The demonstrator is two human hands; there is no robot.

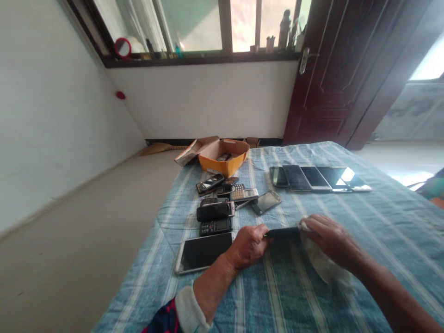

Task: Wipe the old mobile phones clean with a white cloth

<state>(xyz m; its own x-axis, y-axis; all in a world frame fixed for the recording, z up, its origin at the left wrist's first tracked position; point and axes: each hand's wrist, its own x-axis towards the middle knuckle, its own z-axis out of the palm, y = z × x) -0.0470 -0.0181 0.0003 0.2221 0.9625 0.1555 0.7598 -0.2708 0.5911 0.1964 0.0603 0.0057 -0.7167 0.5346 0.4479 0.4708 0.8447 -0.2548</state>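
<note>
My left hand (250, 245) is closed on one end of a dark, slim phone (283, 232), seen nearly edge-on above the striped cloth. At the phone's other end, my right hand (328, 238) pinches a whitish cloth (321, 261) against it; the loose part hangs below and is smeared by motion. Close to my left forearm lies a large white tablet with a black screen (204, 253). Just beyond it are a keypad phone (215, 226) and a dark phone (215, 211) with a silver end. A grey touchscreen phone (267, 202) rests past my hands.
Several phones (315, 178) lie in a row at the right back of the table. An open orange cardboard box (224, 164) with a phone inside stands at the far left edge, near more piled phones (210, 184). Blue striped cloth (277, 296) covers the table.
</note>
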